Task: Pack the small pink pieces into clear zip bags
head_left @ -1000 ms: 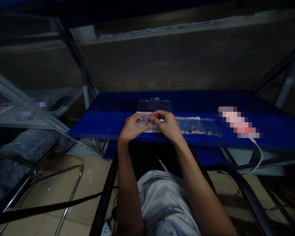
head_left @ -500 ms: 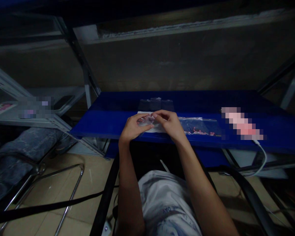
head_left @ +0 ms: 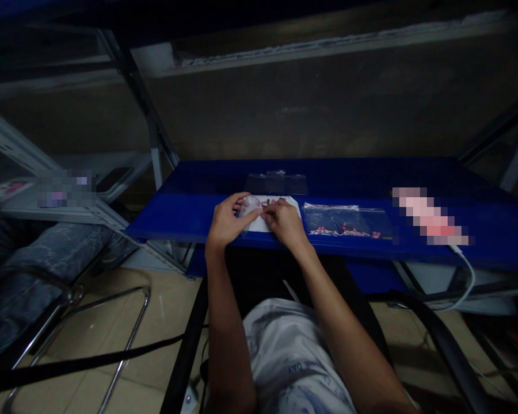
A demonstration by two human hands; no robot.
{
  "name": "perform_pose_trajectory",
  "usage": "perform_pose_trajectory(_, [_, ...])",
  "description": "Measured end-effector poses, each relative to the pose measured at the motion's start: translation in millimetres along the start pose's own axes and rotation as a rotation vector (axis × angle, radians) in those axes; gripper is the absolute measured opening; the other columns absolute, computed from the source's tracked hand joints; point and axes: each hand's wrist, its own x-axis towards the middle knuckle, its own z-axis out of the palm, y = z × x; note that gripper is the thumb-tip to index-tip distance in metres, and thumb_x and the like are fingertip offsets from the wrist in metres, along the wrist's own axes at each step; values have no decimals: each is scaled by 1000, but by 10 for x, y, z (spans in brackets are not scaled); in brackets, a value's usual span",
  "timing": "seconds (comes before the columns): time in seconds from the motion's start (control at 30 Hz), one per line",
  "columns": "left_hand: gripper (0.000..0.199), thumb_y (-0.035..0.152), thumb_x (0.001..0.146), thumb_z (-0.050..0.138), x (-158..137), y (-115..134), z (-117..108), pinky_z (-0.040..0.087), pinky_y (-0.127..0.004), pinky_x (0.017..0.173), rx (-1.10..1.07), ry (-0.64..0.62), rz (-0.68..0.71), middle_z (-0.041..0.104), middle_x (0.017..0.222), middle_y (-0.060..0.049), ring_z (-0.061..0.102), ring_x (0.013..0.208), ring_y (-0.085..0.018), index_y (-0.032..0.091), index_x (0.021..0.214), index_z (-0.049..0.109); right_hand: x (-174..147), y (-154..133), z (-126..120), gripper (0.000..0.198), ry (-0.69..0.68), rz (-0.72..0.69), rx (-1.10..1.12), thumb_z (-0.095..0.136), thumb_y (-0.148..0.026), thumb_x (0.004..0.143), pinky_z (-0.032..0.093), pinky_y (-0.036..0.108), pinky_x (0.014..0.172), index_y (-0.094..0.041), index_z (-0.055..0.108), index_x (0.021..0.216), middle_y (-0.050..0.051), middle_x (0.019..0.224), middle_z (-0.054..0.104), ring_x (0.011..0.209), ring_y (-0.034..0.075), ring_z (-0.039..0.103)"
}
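Observation:
My left hand (head_left: 229, 219) is closed around the edge of a small clear plastic bag (head_left: 251, 202), thumb on the near side and fingers on the far side. Beside it, my right hand (head_left: 284, 220) has its fingertips pinched together, close to the left thumb; what is between them is too small to make out. Both hands are over a white sheet (head_left: 292, 202) on the blue tabletop. Small pink and dark pieces (head_left: 268, 202) lie on that sheet, partly covered by my right fingers. Right of it rests a flat clear zip bag (head_left: 349, 219) with several small pink pieces inside.
Empty clear bags (head_left: 276, 183) lie behind the sheet on the blue table (head_left: 207, 178). A blurred-out pink object (head_left: 429, 215) with a white cable (head_left: 469, 276) is at the right. A grey side shelf (head_left: 132, 167) holds a dark phone (head_left: 114, 180). Another person's leg (head_left: 47, 270) is at left.
My right hand has moved left and down and its fingers have come together in a pinch. More of the white sheet with its pink pieces now shows. My left hand still holds the bag.

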Motion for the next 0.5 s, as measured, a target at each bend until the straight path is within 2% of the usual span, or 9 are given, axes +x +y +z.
perform_pose_trajectory(0.3, [52, 42, 77, 86, 9, -38, -7, 52, -29, 79, -21, -5, -22, 77, 106, -8, 68, 91, -18, 19, 123, 74, 80, -16, 43, 19, -15, -28, -71, 57, -17, 98, 45, 33, 87, -16, 76, 100, 15, 105, 70, 99, 26, 64])
perform_pose_trajectory(0.4, [53, 41, 76, 86, 14, -59, 11, 52, -29, 79, -12, -16, -36, 77, 106, -8, 69, 92, -19, 18, 122, 74, 119, -19, -12, 17, 37, -19, 35, 57, -13, 94, 45, 33, 84, -16, 74, 94, 12, 97, 72, 92, 24, 65])
perform_pose_trajectory(0.5, [55, 41, 74, 87, 16, -79, 24, 53, -30, 78, 1, -23, -48, 78, 107, -9, 69, 92, -20, 17, 122, 74, 139, -39, -120, 15, 111, 13, 273, 57, -11, 89, 45, 30, 78, -18, 71, 89, 6, 86, 73, 82, 20, 65])
